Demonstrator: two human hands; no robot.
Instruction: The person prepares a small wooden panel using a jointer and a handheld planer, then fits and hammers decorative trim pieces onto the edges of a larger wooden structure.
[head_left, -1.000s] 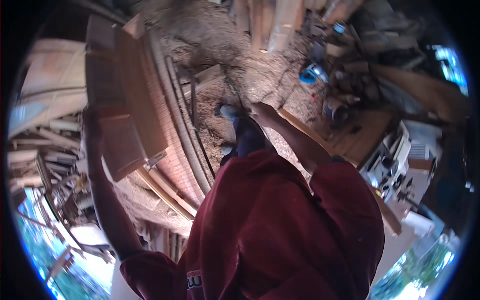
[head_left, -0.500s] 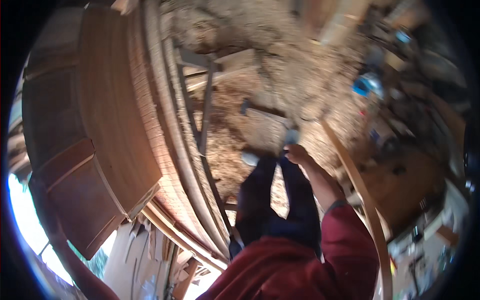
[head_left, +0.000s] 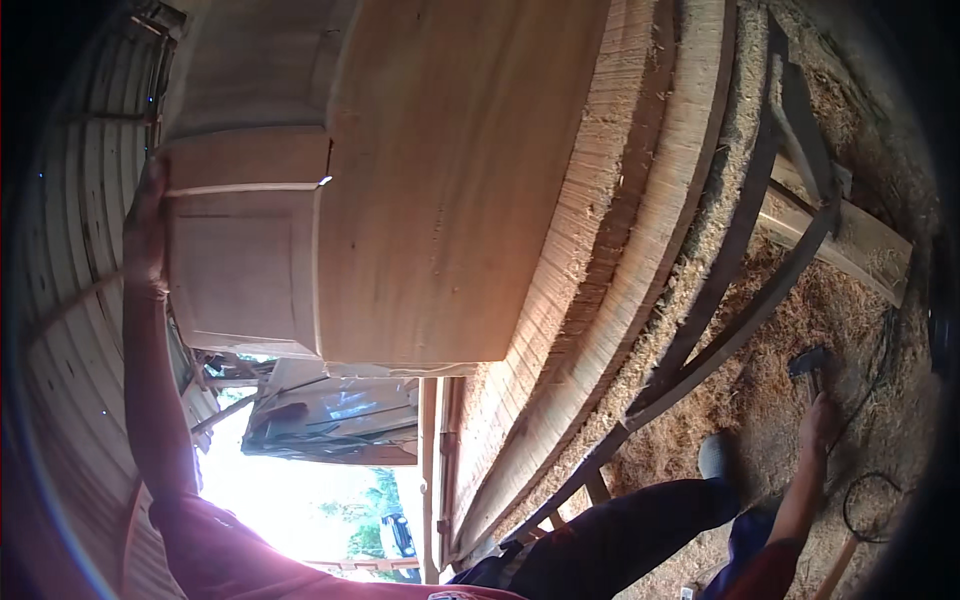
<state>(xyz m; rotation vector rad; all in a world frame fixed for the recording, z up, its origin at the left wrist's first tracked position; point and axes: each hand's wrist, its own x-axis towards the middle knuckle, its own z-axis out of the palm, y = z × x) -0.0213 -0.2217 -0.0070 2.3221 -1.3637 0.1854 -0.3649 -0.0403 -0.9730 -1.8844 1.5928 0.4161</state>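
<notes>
In the head view, a wooden cabinet (head_left: pixel 450 180) sits on a stack of thick, rough planks (head_left: pixel 610 190). The person's left hand (head_left: pixel 148 235) lies against the cabinet's panelled face (from here I can't tell how far its fingers spread). Well to the cabinet's right, and lower, the right hand (head_left: pixel 818 422) is wrapped round the handle of a hammer (head_left: pixel 808 361), above shaving-strewn ground (head_left: pixel 755 400).

From my remote seat, I see a bench of rough planks (head_left: pixel 645 240) carrying a wooden cabinet (head_left: pixel 450 180) on its left and sawdust (head_left: pixel 690 275) along its right; shavings (head_left: pixel 745 375) lie on the floor (head_left: pixel 880 440) further right.
</notes>
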